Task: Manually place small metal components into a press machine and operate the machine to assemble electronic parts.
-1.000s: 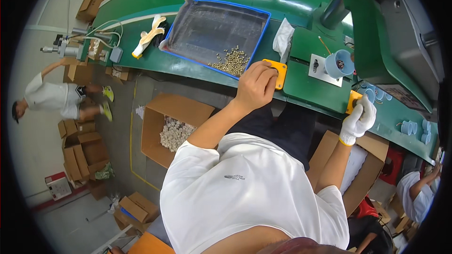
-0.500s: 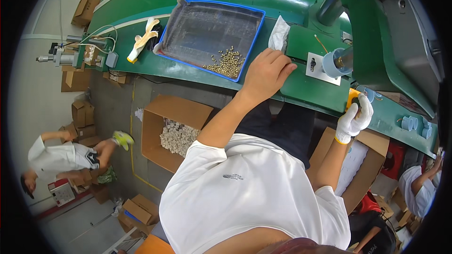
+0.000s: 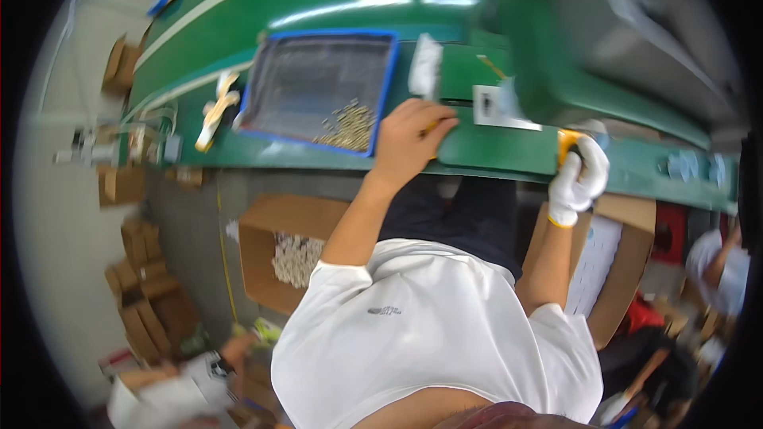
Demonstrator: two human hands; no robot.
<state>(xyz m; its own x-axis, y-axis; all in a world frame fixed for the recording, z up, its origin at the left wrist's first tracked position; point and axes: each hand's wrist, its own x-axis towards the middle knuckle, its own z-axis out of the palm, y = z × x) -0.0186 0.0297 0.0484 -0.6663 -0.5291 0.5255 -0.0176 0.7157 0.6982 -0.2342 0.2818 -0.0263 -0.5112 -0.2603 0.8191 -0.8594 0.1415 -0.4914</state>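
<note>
My bare left hand is over the front part of the green machine base, right of the blue-rimmed tray. Its thumb and fingers pinch a small brass-coloured piece, too blurred to make out fully. Many small brass pieces lie heaped in the tray's near right corner. My right hand, in a white glove, curls its fingers round a yellow button box at the bench's front edge. A metal plate and a light-blue cup-like part sit on the base beneath the press.
The green press rises at the right. A white packet lies beside the tray; a glove lies left of it. Open cartons stand below the bench. A person is at lower left, another at far right.
The view has shifted and blurred. My left hand has closed its fingertips on a small piece over the base's front; my right hand stays at the button box. The person at left has moved lower.
</note>
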